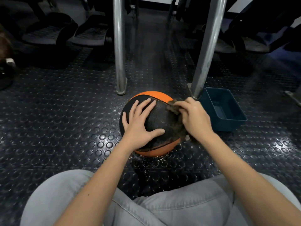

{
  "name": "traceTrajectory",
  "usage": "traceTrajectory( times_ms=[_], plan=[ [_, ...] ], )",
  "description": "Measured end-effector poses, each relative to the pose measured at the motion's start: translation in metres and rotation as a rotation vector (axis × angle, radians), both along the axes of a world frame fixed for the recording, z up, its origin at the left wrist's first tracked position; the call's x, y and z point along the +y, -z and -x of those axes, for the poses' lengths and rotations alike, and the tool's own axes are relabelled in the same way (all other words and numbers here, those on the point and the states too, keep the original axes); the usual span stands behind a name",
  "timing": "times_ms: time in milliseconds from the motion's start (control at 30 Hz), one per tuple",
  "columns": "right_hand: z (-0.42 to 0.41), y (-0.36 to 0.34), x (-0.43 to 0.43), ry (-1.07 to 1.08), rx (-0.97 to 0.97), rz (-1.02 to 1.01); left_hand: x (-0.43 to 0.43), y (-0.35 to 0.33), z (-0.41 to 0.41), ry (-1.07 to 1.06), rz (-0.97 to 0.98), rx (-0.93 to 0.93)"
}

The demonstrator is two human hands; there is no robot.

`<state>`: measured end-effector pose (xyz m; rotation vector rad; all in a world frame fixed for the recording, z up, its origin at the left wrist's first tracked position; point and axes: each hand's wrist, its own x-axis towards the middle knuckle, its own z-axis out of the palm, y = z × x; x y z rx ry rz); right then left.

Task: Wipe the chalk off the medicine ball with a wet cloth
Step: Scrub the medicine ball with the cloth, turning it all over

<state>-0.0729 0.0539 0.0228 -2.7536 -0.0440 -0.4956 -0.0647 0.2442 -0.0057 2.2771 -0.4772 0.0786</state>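
Medicine ball (160,119), black with orange panels, sits on the studded rubber floor (65,119) directly ahead of the person's knees, between the two hands. Its black surface looks glossy, and small droplets or specks glint on the floor around its base.

Left hand (140,123): laid flat on the upper left of the ball, palm down. Its fingers (146,102) are straight and spread wide, the thumb stretched across toward the centre of the ball. The forearm runs straight back to the body.

Right hand (195,118): on the upper right of the ball, knuckles up, wrist bent slightly inward. Its fingers are curled and bunched round a dark brown cloth (173,107), which is pressed against the ball. The cloth is blurred; more of it appears to trail down the ball's right side beneath the palm.

Blue plastic tub (228,126): on the floor just right of the ball, near the right hand, not touching either. Its contents cannot be judged.

Two metal legs (119,46) stand on the floor beyond the ball.
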Motion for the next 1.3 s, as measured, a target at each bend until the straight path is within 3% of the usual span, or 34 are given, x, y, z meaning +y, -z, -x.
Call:
traceTrajectory(
  times_ms=[100,167,267,333,500,600,700,867,1000,1133,1300],
  plan=[
    [-0.009,0.004,-0.035,0.179,0.2,0.026,0.001,-0.001,0.002,-0.018,-0.04,-0.028],
    [-0.011,-0.007,-0.033,0.225,0.107,-0.09,0.003,0.0,0.002,-0.065,-0.095,-0.052],
    [0.003,-0.02,0.002,-0.03,-0.129,-0.189,0.002,0.0,0.005,-0.151,-0.165,-0.066],
    [0.017,-0.01,0.021,-0.18,-0.097,-0.176,0.0,0.0,0.009,-0.215,-0.193,-0.096],
    [-0.008,0.015,-0.021,0.161,0.212,-0.068,0.01,-0.009,0.011,-0.283,-0.271,-0.077],
    [-0.008,0.008,-0.005,0.103,0.089,-0.223,0.016,-0.012,0.005,-0.33,-0.271,-0.142],
    [0.004,0.002,0.034,-0.083,-0.043,-0.276,0.014,-0.009,-0.002,-0.276,-0.202,-0.176],
    [0.02,0.003,0.055,-0.239,-0.071,-0.128,0.01,-0.003,-0.005,-0.217,-0.143,-0.126],
    [-0.017,-0.007,0.041,-0.082,-0.066,-0.064,0.006,-0.004,-0.001,-0.2,-0.174,-0.13],
    [-0.033,-0.007,0.017,0.071,0.061,-0.186,0.001,-0.004,0.004,-0.15,-0.206,-0.152],
    [0.025,-0.004,0.053,-0.222,-0.004,-0.178,0.009,-0.001,-0.002,-0.147,-0.109,-0.134]
  ],
)
